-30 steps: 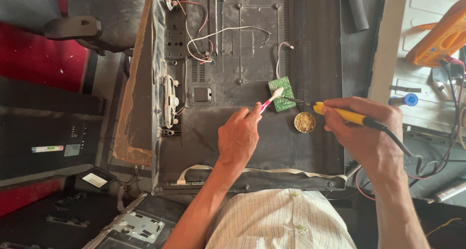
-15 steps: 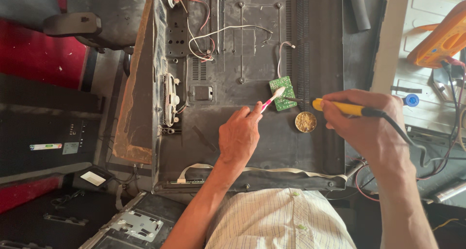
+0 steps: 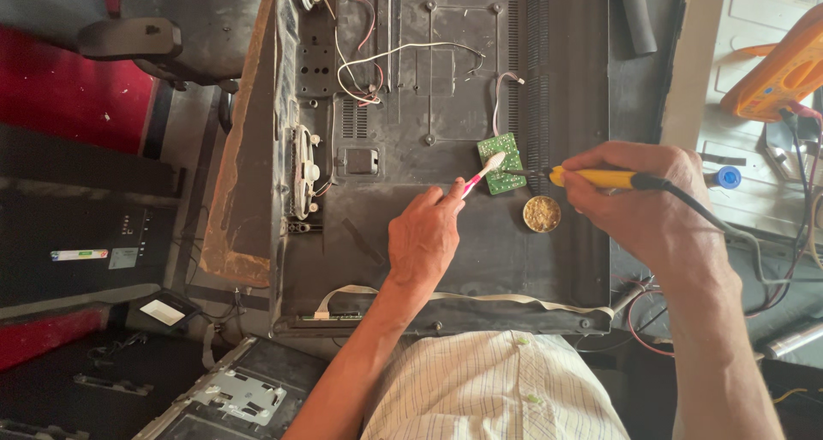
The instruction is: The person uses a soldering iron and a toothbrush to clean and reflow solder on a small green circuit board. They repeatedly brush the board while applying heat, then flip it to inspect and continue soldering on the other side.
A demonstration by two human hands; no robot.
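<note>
- The left hand (image 3: pixel 426 243) pinches a pink-handled toothbrush (image 3: pixel 482 173), its bristles resting on a small green circuit board (image 3: pixel 502 163).
- The right hand (image 3: pixel 639 196) grips a yellow-handled soldering iron (image 3: pixel 591 178), tip just beside the board.
- A round tin (image 3: pixel 542 214) sits near, on the dark back panel (image 3: pixel 446 106) of a television.
</note>
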